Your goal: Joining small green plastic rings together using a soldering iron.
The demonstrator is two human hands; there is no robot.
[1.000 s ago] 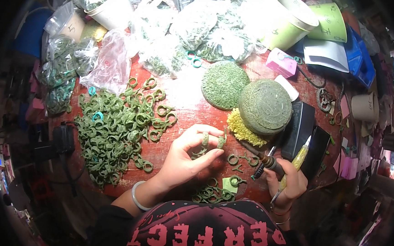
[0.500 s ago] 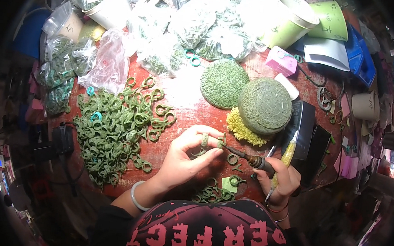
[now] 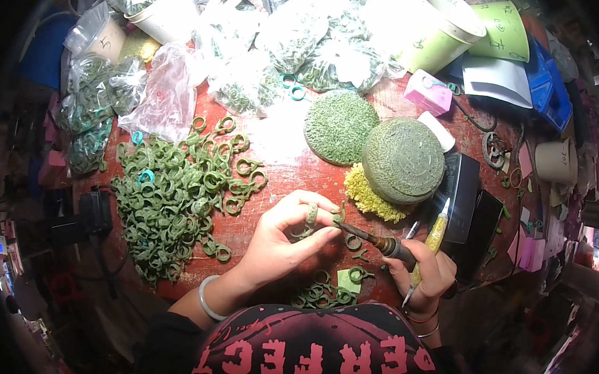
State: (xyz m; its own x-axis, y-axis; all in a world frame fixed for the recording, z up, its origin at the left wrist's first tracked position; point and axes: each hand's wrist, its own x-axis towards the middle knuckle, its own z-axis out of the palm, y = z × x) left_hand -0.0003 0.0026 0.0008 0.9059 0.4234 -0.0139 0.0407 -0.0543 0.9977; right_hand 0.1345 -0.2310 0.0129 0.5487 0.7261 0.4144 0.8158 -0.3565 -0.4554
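Observation:
Between the fingertips of my left hand (image 3: 286,235), a small green ring (image 3: 337,218) is pinched. Another green ring (image 3: 311,213) lies along the fingers of that hand; whether it is worn on one cannot be told. My right hand (image 3: 429,272) grips a soldering iron (image 3: 398,249) by its dark handle, and the thin metal tip meets the pinched ring. Tucked in the same hand, a yellow-handled pointed tool (image 3: 435,236) stands up at a slant. Several loose green rings (image 3: 323,293) lie close to my body, by a pale green paper square (image 3: 350,281).
A large heap of green rings (image 3: 166,205) covers the table's left. Ahead stand a round green textured pad (image 3: 340,127) and a dark green round block (image 3: 403,161) on yellow granules (image 3: 375,196). Filled plastic bags (image 3: 289,40) and a green bucket (image 3: 501,31) line the back.
The soldering iron's tip has shifted slightly on the pinched ring. The yellow-handled tool leans a little differently in my right hand. My left hand has barely moved.

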